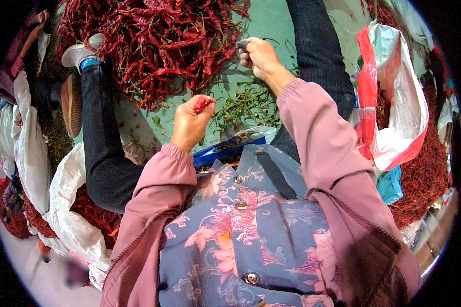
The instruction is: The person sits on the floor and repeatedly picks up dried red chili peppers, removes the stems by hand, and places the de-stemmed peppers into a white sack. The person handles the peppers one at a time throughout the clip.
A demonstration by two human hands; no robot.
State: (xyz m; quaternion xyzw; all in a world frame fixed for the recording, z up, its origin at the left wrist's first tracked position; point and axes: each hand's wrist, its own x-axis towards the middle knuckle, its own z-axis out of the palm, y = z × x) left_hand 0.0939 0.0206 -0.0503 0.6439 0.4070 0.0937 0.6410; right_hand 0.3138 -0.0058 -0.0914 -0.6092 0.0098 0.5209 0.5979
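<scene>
My left hand (191, 121) is closed around a red chili pepper (202, 104), part of which shows between thumb and forefinger. Past it lies a large heap of wrinkled red chilies (169, 42) on the green floor covering (265, 21). My right hand (262, 57) is at the heap's right edge, its fingers curled. A dark grey piece (242, 45) sits at its fingertips; whether it is a finger cover or a small held tool is unclear. Loose green chili stems (249, 101) are scattered on the floor between my hands and below the right one.
My outstretched legs in dark trousers (101, 126) flank the heap. To the right stands an open red and white plastic sack (401, 149), with more chilies (426, 184) beyond. On the left are a white woven sack (67, 207) and a shoe sole (71, 105).
</scene>
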